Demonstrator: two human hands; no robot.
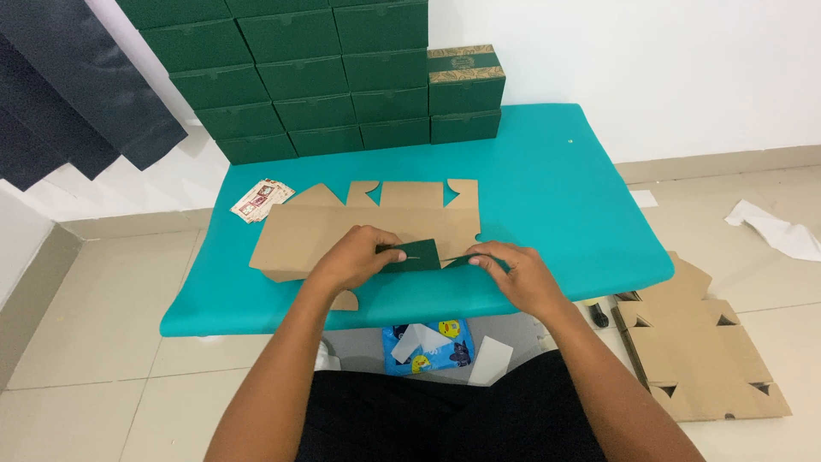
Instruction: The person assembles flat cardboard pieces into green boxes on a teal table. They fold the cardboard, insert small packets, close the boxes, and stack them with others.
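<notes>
Head view: left hand (355,257) and right hand (517,272) are each pinching fingers shut on a green flap of the flat die-cut cardboard box blank (342,231), pressing it against the teal desk (556,205) to crease it.

Flat cardboard blank (342,231) lies on table (547,188), stacked boxes (316,77) behind.
</notes>
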